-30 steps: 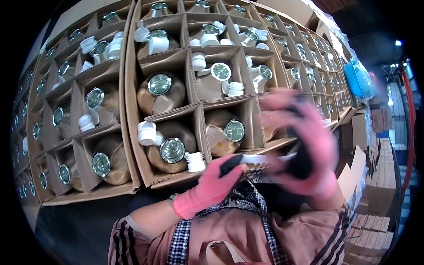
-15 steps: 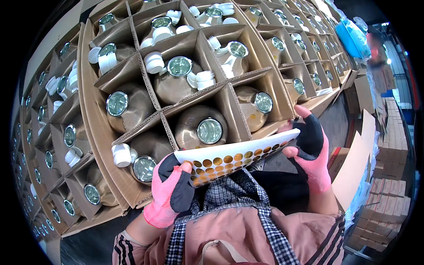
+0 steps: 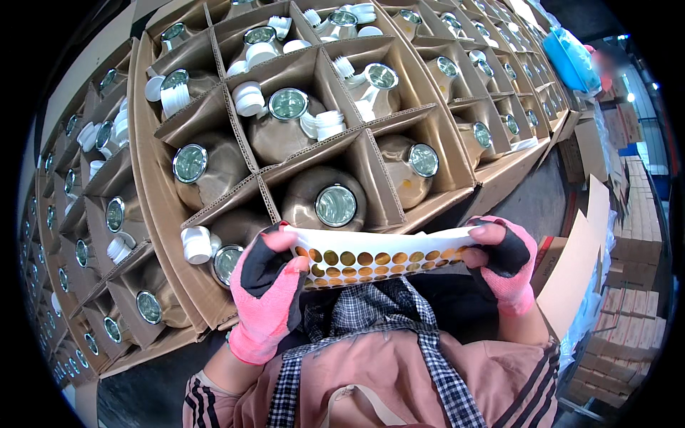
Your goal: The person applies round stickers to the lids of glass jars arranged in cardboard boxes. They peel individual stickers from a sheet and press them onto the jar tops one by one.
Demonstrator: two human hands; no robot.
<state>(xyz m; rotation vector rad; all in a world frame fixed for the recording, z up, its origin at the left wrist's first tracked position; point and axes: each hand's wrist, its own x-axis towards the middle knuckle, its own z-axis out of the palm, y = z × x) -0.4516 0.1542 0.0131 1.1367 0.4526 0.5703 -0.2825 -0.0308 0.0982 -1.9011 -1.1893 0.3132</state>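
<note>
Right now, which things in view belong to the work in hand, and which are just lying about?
Part of the work, as far as I can judge:
- sticker sheet, held between left hand and right hand
- flasks in the divided carton
- white plastic parts beside some flasks

Apparently lying about:
- blue tub
- loose cardboard
- stacked boxes

I see this through a wide fisheye camera on my head, the left of a side-by-side pair, aimed steeply down past my shirt (image 3: 399, 365). My left hand (image 3: 265, 298) and right hand (image 3: 508, 265) are close, just below centre; the open carton (image 3: 446, 153) lies beyond them, and stacked boxes (image 3: 628, 307) curve along the right rim.
</note>
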